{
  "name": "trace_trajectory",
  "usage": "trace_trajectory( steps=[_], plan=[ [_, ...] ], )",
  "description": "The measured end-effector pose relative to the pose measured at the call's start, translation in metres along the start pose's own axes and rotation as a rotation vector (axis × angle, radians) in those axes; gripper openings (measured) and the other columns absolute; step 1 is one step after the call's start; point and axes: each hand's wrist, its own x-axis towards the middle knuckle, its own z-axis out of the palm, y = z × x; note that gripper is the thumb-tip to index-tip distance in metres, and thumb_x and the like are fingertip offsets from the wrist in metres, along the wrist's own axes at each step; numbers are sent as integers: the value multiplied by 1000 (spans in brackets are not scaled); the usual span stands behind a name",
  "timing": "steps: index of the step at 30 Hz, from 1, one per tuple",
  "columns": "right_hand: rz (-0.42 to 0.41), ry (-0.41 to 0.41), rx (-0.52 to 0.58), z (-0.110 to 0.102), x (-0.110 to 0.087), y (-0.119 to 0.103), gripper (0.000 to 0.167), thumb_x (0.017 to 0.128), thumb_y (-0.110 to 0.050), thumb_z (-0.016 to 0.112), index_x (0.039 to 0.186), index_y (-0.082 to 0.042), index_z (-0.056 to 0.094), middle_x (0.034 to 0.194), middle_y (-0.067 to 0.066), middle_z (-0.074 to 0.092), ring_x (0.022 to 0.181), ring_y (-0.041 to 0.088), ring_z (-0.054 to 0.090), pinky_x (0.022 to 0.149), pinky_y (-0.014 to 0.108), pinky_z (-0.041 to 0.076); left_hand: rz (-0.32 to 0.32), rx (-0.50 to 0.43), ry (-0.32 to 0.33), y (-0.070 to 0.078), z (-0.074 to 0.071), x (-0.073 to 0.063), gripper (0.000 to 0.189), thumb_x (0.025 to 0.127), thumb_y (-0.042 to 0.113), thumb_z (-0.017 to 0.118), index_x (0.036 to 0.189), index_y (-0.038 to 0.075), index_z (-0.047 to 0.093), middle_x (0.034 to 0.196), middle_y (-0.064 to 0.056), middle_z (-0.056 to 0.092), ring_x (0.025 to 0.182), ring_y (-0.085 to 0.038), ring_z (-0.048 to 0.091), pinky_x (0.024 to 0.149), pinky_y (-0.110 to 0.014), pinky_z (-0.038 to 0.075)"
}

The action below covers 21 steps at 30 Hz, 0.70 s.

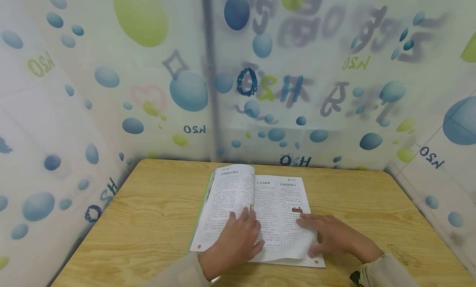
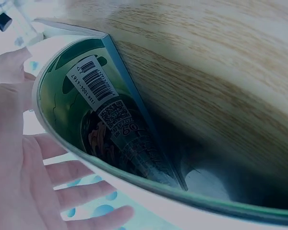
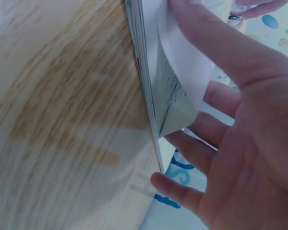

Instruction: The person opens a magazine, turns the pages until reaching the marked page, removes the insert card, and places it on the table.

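An open magazine (image 1: 265, 196) with printed columns lies on the wooden table, its left side curving upward near the fold. My left hand (image 1: 238, 237) rests on it about the fold, and its fingers reach onto the left page. In the left wrist view that hand (image 2: 33, 158) lies along the bent magazine, whose green back cover (image 2: 62, 100) carries a barcode. My right hand (image 1: 334, 233) touches the right page near its outer edge, fingers and thumb spread apart. Beside the right hand (image 3: 230, 129), the right wrist view shows a loose page corner (image 3: 182, 112) bent up.
The wooden table (image 1: 148, 221) extends around the magazine on all sides. Behind it and at both sides hang pale curtains (image 1: 156, 113) printed with blue and green drops and lettering. Faint pencil-like marks (image 1: 403, 254) show on the table at the right.
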Motion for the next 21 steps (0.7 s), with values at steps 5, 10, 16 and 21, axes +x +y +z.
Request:
trace_trajectory(
  steps=[5, 10, 16, 21],
  plan=[
    [-29, 49, -37, -1, 3, -2, 86, 78, -63, 71, 142, -8, 55, 146, 11, 52, 129, 37, 52, 101, 59, 43, 28, -38, -29, 3, -1, 3, 68, 91, 73, 44, 107, 13, 73, 119, -10, 66, 116, -27, 61, 84, -47, 54],
    [-25, 135, -62, -3, 4, -6, 88, 79, -67, 67, 146, -12, 50, 147, 14, 50, 131, 39, 49, 101, 62, 41, 65, -50, -92, 7, -2, 5, 76, 84, 80, 46, 111, 15, 72, 119, -7, 65, 118, -28, 59, 89, -47, 52],
    [-58, 217, -64, -8, 3, -9, 89, 80, -69, 65, 147, -12, 47, 148, 20, 46, 133, 42, 45, 100, 66, 40, 91, 21, -14, 5, -1, 5, 56, 82, 66, 61, 103, 15, 72, 109, -4, 67, 101, -22, 63, 76, -39, 53],
    [-37, 177, -46, -14, -2, -10, 95, 78, -71, 65, 150, -14, 43, 152, 23, 40, 136, 45, 41, 99, 70, 37, 99, 5, 20, 4, -4, 2, 54, 83, 60, 66, 115, 17, 66, 104, 0, 65, 93, -17, 61, 69, -34, 50]
  ],
)
